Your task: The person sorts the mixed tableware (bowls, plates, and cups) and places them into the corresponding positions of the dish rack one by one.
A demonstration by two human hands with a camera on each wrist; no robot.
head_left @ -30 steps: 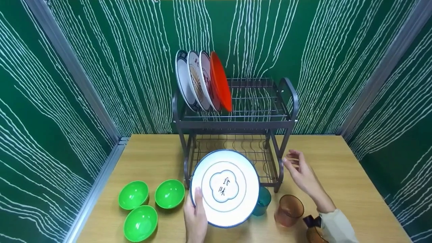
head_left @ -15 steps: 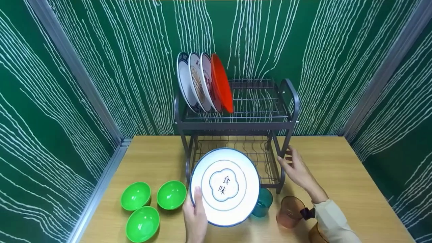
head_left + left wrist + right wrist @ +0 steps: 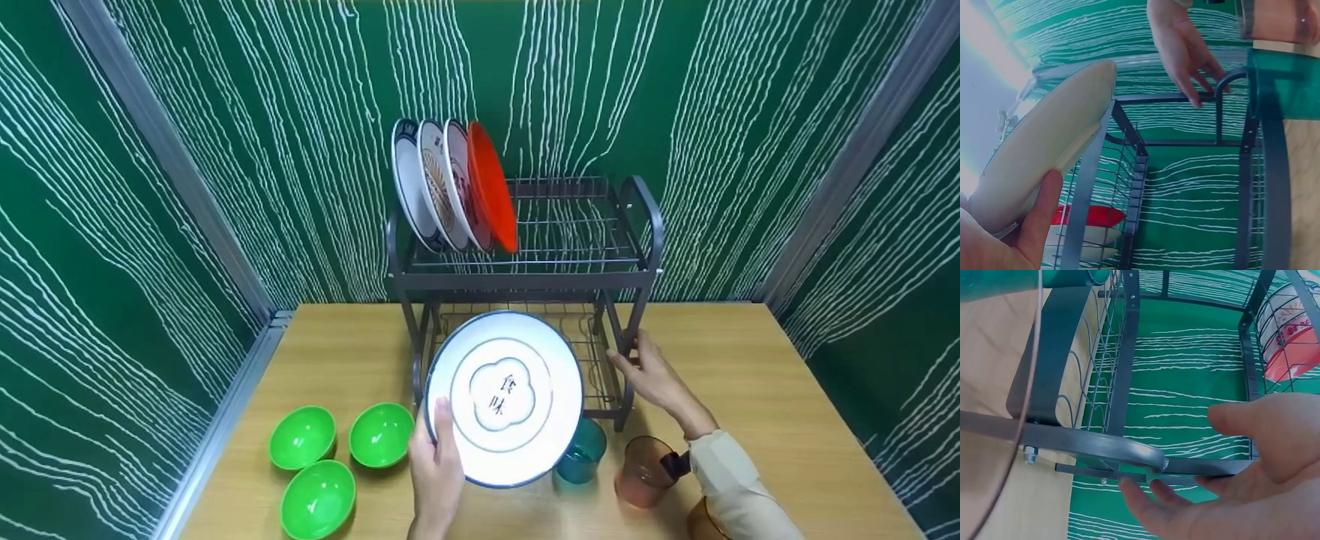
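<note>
My left hand holds a white plate with a blue rim at its left edge, thumb over the face. The plate is tilted up before the lower shelf of a dark metal dish rack; the left wrist view shows its pale underside. Beside the rack's right post, my right hand has its thumb and fingers apart on either side of the frame. From the right wrist, the fingers reach the frame's side; firm contact cannot be made out. Several plates, the rightmost an orange-red plate, stand upright on the upper shelf.
Several green bowls, one a near green bowl, sit on the wooden table at left. A teal cup and a brown cup stand in front of the rack. Another amber cup is partly behind the right sleeve.
My right hand has moved left and in to the rack's right post. The plate in my left hand has risen slightly and shifted a little to the right.
</note>
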